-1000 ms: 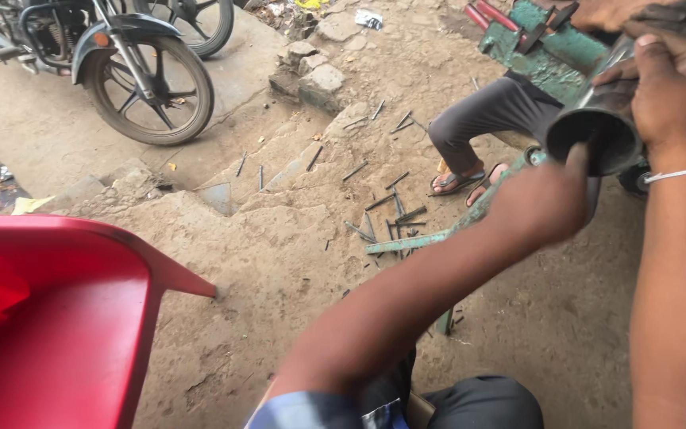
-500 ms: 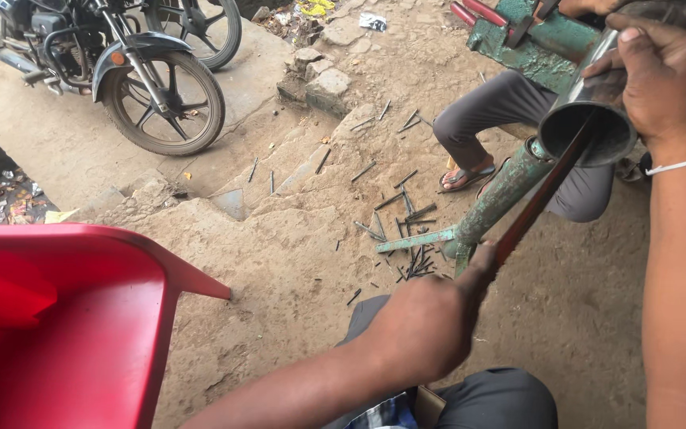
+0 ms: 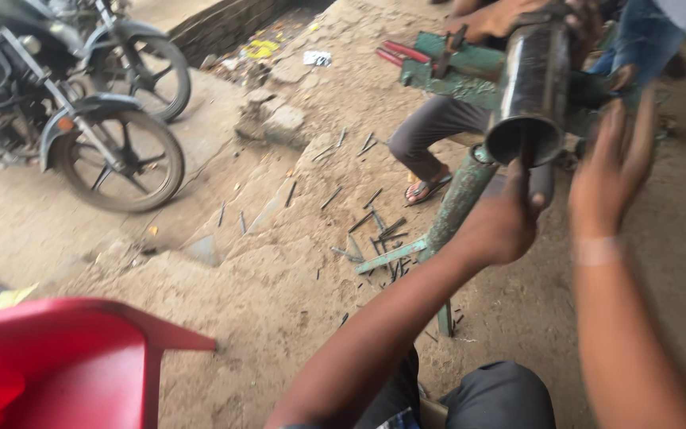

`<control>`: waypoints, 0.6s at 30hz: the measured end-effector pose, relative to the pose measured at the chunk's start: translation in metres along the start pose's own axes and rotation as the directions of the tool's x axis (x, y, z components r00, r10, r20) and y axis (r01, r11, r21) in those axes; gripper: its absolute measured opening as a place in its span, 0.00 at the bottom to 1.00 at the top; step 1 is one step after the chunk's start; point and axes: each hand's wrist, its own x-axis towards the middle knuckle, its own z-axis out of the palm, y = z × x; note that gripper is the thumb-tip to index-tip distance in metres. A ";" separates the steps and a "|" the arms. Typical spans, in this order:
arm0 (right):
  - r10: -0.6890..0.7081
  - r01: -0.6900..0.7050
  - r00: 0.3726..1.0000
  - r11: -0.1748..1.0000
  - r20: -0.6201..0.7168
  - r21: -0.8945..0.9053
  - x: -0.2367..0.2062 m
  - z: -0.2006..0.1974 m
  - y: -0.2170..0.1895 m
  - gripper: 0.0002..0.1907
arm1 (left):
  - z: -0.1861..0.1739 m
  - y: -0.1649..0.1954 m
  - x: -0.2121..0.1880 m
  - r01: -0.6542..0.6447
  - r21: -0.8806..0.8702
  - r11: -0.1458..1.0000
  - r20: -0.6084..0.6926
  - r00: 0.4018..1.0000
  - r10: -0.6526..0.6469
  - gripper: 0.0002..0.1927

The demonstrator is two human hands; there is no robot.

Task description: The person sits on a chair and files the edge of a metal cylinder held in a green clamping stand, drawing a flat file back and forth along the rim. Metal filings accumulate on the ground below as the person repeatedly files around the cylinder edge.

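A dark metal pipe (image 3: 535, 79) was held at its upper end by another person's hand (image 3: 492, 17), its open mouth tilted down over a green stand (image 3: 460, 199) on the dirt ground (image 3: 279, 278). The left hand (image 3: 502, 226) was closed just below the pipe's mouth, what it gripped hidden by blur. The right hand (image 3: 611, 171) was spread open beside the pipe, apart from it. Metal scraps (image 3: 375, 230) were strewn beside the stand's foot. A motorcycle (image 3: 81, 119) was parked at the ground's far left edge, a red chair (image 3: 65, 365) at the near left corner.
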 end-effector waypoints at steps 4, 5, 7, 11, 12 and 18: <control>0.213 -0.187 0.968 0.964 0.129 -0.191 -0.096 -0.011 -0.061 0.33 | 0.006 -0.020 -0.002 -0.123 -0.174 0.977 0.004 0.992 0.125 0.42; 0.082 -0.005 0.977 0.932 0.198 -0.362 -0.099 -0.016 -0.073 0.32 | 0.009 -0.022 0.001 -0.162 -0.250 0.955 -0.008 0.986 0.165 0.40; 0.131 0.088 0.940 0.800 0.316 -0.594 -0.088 -0.020 -0.090 0.30 | 0.019 -0.025 0.010 -0.253 -0.389 0.886 -0.048 0.966 0.255 0.36; 0.444 0.013 0.817 0.624 0.368 -0.781 -0.050 -0.021 -0.109 0.32 | 0.035 -0.055 0.016 0.227 -0.744 0.628 0.381 0.916 0.121 0.29; 0.445 0.060 0.799 0.609 0.404 -0.791 -0.047 -0.020 -0.110 0.33 | 0.035 -0.067 0.015 0.254 -0.792 0.555 0.398 0.904 0.155 0.28; 0.423 0.265 0.805 0.371 0.416 -0.890 -0.070 -0.018 -0.082 0.41 | 0.006 -0.111 0.040 0.336 -0.901 0.275 0.331 0.941 -0.066 0.35</control>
